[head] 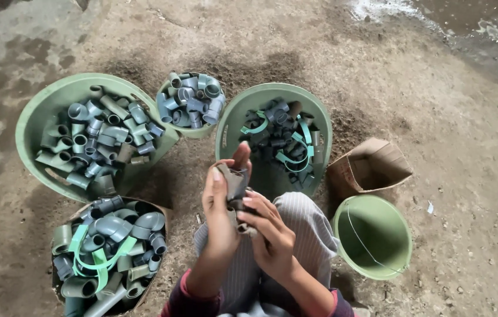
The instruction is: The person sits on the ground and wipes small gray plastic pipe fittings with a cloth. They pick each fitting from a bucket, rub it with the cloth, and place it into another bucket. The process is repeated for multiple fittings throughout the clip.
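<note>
Both hands are raised above the lap, the left hand [221,202] and right hand [269,232] together grasping a grey pipe fitting [235,186] upright, near the tilted green tub [234,120], with bare dirt floor [460,117] open at right.

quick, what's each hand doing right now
Left hand: closed on the grey pipe fitting.
Right hand: gripping the same fitting's lower end.

1. Rough sorting workshop or scrap yard, work done at ground level.
2. Bare dirt floor [437,105], stained and damp.
3. Green tubs [37,111] and a cardboard box [372,164] of grey pipe fittings [190,100].
</note>
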